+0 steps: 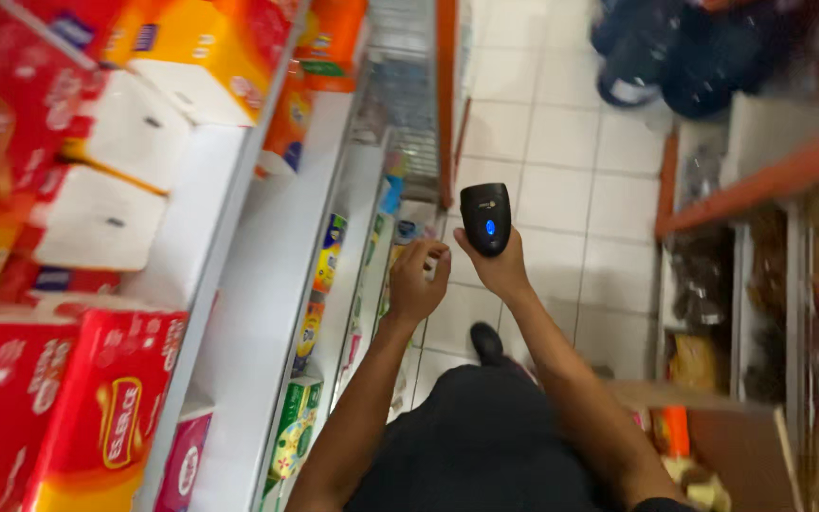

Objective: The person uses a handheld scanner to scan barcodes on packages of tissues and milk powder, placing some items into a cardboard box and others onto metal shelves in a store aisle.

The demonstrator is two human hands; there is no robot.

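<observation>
While the right hand (497, 270) grips a black handheld scanner (485, 218) upright, its long axis pointing away from the body, the left hand (415, 282) curls shut just left of it, pinching something small and pale at the shelf edge (353, 284).

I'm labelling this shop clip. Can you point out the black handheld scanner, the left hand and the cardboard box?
Black handheld scanner (485, 218), head view: its top face.
Left hand (416, 282), head view: back of the hand.
Brown cardboard box (741, 446), head view: its flap.
</observation>
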